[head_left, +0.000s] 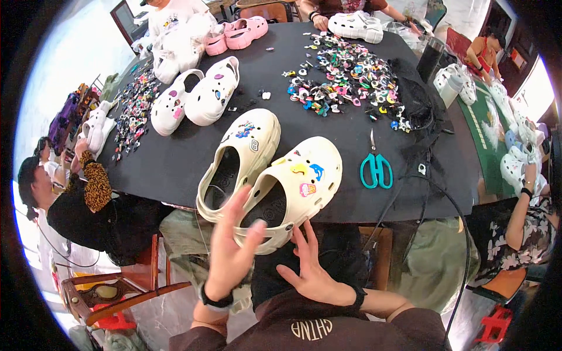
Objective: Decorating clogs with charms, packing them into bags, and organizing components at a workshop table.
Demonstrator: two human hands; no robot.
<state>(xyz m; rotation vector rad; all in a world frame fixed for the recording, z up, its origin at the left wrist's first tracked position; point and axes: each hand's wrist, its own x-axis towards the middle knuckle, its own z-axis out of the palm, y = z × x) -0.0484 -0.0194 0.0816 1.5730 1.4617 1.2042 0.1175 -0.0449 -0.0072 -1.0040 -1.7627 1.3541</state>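
A pair of cream clogs lies in front of me at the table's near edge, toes pointing away. The left clog (264, 133) carries a blue-and-red charm and a small grey one. On the right clog (328, 161) sit yellow, blue and pink charms. My left hand (231, 257) is raised over the heels with fingers spread, holding nothing. My right hand (314, 272) is open too, its fingertips at the side of the right clog's heel; whether they press on it I cannot tell. Teal-handled scissors (376, 169) lie to the right.
Piles of small colourful charms (345, 79) cover the black table (316, 126). White clogs (213, 96) and pink clogs (246, 33) stand farther back. Black cables (430, 175) run down the right side, near a dark bottle (430, 58). Other people sit around the table.
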